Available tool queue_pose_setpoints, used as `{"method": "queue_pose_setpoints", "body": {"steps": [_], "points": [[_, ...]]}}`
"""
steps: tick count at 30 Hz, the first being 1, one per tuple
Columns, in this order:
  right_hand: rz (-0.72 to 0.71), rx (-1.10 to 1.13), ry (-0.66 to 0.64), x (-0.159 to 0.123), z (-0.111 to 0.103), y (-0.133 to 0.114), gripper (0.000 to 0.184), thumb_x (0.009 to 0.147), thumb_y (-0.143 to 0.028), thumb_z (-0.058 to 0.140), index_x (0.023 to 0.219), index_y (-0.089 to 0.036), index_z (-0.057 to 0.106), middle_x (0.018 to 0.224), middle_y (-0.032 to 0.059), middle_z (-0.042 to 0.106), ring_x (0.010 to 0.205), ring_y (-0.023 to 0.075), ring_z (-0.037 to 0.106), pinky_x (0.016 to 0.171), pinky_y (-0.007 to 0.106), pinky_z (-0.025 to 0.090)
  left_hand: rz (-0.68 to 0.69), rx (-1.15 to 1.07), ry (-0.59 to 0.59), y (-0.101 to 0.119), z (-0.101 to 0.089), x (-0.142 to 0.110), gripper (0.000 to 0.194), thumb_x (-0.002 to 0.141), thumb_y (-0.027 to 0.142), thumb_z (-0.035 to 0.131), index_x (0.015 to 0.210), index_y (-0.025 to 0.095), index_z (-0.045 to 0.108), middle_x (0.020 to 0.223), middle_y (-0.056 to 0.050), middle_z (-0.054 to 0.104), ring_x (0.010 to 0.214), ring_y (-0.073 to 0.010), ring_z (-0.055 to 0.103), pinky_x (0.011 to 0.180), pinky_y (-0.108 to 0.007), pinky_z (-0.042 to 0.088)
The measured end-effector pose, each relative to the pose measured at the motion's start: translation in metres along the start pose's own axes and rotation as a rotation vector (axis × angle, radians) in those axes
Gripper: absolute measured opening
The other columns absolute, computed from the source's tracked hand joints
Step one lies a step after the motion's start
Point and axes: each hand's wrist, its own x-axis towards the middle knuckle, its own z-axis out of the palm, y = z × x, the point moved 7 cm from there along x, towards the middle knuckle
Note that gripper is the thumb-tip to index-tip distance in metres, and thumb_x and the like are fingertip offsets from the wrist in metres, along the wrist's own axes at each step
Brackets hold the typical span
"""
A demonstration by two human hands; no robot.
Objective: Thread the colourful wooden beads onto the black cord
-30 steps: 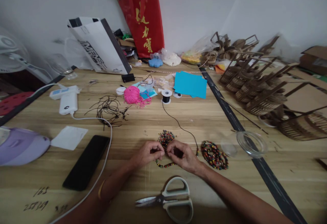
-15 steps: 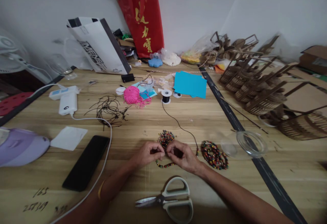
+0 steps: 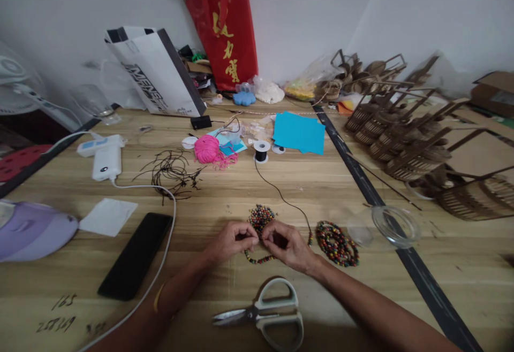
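Observation:
My left hand [image 3: 236, 239] is closed in a pinch, and a cord strung with small colored beads [image 3: 259, 260] comes out below its thumb and passes under my right hand. Facing it with a narrow gap between, my right hand [image 3: 289, 245] pinches thumb and forefinger together; what sits between those fingertips is too small to make out. Just beyond the fingers lies a heap of loose multicolored beads [image 3: 261, 214], partly hidden. Black cord runs from a white spool [image 3: 261, 152] to more threaded beads [image 3: 310, 238] beside my right hand. A coil of bead strands [image 3: 337, 243] lies to the right.
Scissors [image 3: 261, 314] lie nearest me, blades slightly apart. At left are a phone [image 3: 135, 255], a white cable and a power bank [image 3: 107, 162]. Cut black cords [image 3: 171, 173], pink yarn [image 3: 207, 148] and blue paper [image 3: 300, 133] lie farther back. Woven baskets [image 3: 417, 154] and a glass dish [image 3: 395, 226] stand right.

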Motion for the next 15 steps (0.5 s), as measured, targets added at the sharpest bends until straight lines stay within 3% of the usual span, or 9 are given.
{"method": "queue_pose_setpoints", "body": {"steps": [15], "points": [[-0.021,0.01,0.001,-0.0004,0.0007,-0.0008,0.005,0.083,-0.019,0.056,0.082,-0.016,0.06,0.07,0.0011,0.056,0.062,0.0113,0.049,0.056,0.021,0.038,0.005,0.023,0.003,0.0034,-0.0001,-0.0008,0.022,0.077,0.033,0.062,0.074,0.012,0.061,0.06,0.0,0.057,0.054,-0.0092,0.052,0.052,-0.019,0.041]]}}
